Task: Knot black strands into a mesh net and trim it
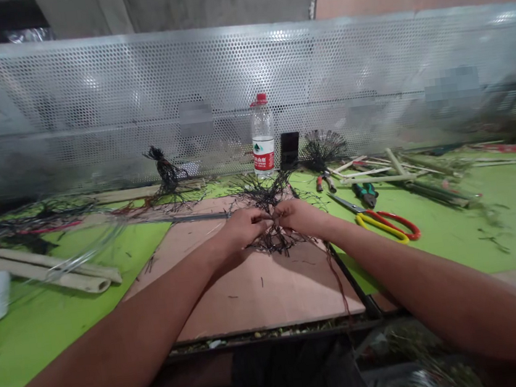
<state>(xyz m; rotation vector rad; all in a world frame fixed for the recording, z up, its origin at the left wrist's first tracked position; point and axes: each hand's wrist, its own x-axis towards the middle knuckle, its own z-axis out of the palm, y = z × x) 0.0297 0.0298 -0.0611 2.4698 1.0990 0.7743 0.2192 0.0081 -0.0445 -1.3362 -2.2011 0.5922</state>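
Both of my hands meet above a pinkish board (251, 293) in the middle of the table. My left hand (247, 226) is closed, its fingertips pinching the middle of a bundle of thin dark strands (278, 242). Close against it, my right hand (294, 215) pinches the same bundle. Wiry ends fan out above and below the fingers. What exactly lies between the fingertips is too small to make out. A thin reddish-brown strand (337, 277) hangs over the board's right side.
Scissors (387, 225) with red and yellow handles, green-handled pliers (366, 195) and red-handled cutters (325, 183) lie right. A water bottle (263, 137) and dark phone (290, 149) stand behind, before a perforated metal screen (126, 97). Pale bamboo tubes (76, 279) lie left; another dark bundle (164, 170) stands back left.
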